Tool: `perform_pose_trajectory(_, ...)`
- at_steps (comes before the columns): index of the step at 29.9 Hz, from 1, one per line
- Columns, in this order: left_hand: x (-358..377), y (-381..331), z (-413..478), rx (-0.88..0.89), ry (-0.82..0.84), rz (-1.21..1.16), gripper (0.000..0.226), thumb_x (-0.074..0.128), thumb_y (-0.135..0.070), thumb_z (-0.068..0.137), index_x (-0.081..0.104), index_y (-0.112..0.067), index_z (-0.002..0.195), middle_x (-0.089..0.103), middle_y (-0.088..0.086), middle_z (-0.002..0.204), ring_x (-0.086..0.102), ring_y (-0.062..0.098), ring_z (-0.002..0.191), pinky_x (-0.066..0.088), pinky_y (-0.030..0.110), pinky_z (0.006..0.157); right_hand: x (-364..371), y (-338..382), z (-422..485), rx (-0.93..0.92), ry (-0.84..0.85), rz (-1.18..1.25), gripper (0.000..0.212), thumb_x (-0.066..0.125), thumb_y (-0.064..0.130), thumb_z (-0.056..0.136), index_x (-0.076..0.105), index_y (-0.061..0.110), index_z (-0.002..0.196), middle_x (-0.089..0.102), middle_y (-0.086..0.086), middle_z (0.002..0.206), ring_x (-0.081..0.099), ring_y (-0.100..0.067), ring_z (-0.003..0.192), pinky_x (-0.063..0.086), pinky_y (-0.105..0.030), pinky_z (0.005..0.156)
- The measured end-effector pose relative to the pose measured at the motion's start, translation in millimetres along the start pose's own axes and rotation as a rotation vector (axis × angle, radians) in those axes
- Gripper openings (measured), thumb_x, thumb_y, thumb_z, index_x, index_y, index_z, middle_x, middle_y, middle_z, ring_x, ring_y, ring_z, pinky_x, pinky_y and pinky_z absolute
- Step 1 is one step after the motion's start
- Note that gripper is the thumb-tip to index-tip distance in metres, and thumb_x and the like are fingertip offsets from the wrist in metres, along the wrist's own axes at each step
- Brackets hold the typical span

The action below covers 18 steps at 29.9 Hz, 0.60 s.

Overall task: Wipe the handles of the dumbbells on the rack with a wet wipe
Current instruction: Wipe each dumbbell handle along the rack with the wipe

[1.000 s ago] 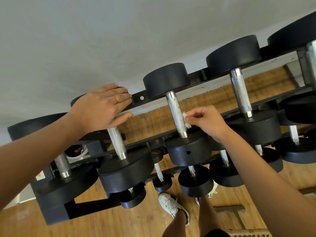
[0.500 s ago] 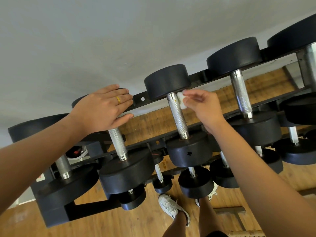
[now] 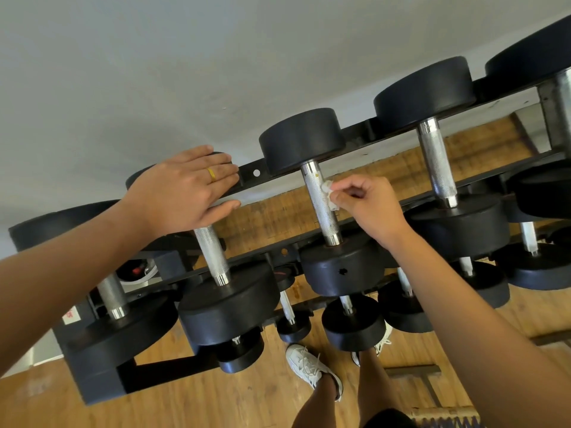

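- Dumbbell handle (image 3: 319, 208) in the middle of the top row of the rack (image 3: 247, 180) is the one being cleaned. It is a knurled steel bar running near to far between two black heads.
- Wet wipe (image 3: 329, 196), bunched small and white, touches the right side of that bar, toward its far end.
- Right hand (image 3: 367, 205) pinches the wipe between thumb and fingertips, with the other fingers curled in.
- Left hand (image 3: 182, 189) holds nothing. It lies flat with straight fingers on the far head of the next dumbbell to the left.
- Progress looks mid-task. Yellowish specks show on this bar, so its near end and left side probably still need passes.
- Left neighbour handle (image 3: 213, 254) and right neighbour handle (image 3: 437, 162) show no sign of being wiped or not.
- Lower-row dumbbells (image 3: 352, 329) are touched by neither hand and probably remain to do.
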State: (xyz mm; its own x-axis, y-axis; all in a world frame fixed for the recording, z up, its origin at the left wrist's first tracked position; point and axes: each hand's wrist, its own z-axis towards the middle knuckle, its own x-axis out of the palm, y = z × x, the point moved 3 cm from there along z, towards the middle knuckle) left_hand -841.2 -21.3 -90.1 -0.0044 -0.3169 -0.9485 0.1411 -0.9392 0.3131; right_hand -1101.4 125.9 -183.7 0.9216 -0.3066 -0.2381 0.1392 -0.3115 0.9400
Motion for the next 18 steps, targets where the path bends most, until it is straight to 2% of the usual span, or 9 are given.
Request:
perform_pose_trajectory(6, 0.7, -0.1, -0.5, -0.002, -0.012, 0.003, 0.048, 0.052, -0.038, 0.105, 0.072, 0.003, 0.12, 0.073, 0.019, 0.121, 0.066, 0.034, 0.121, 0.042, 0.049, 0.113, 5.7, 12.1, 13.6, -0.039, -0.031, -0.003, 0.016, 0.073, 0.008, 0.089, 0.076, 0.015, 0.103, 0.075, 0.003, 0.097, 0.071, -0.011, 0.09, 0.059, -0.029, 0.087)
perform_pose_trajectory(8, 0.6, -0.4, -0.2, 0.002, -0.015, 0.002, 0.048, 0.051, -0.038, 0.105, 0.072, 0.003, 0.12, 0.073, 0.019, 0.121, 0.066, 0.034, 0.121, 0.043, 0.049, 0.113, 3.4, 5.4, 3.9, -0.019, -0.006, -0.028, 0.016, 0.074, 0.007, 0.088, 0.076, 0.014, 0.102, 0.075, 0.003, 0.099, 0.071, -0.012, 0.091, 0.058, -0.029, 0.088)
perform_pose_trajectory(13, 0.3, -0.5, 0.0, -0.001, -0.015, 0.005, 0.051, 0.048, -0.04, 0.106, 0.072, 0.003, 0.119, 0.073, 0.019, 0.12, 0.066, 0.034, 0.12, 0.043, 0.049, 0.113, -9.0, -12.5, -18.9, 0.054, 0.086, -0.125, 0.016, 0.077, 0.009, 0.085, 0.078, 0.019, 0.098, 0.075, 0.007, 0.1, 0.07, -0.002, 0.092, 0.053, -0.019, 0.089)
perform_pose_trajectory(18, 0.1, -0.5, 0.6, -0.002, -0.008, -0.002, 0.05, 0.049, -0.039, 0.106, 0.072, 0.003, 0.12, 0.073, 0.02, 0.12, 0.067, 0.035, 0.12, 0.043, 0.049, 0.112, -3.2, -1.8, -4.2, 0.006, 0.019, -0.108, 0.015, 0.076, 0.007, 0.086, 0.077, 0.018, 0.096, 0.074, 0.007, 0.094, 0.07, -0.006, 0.089, 0.054, -0.018, 0.087)
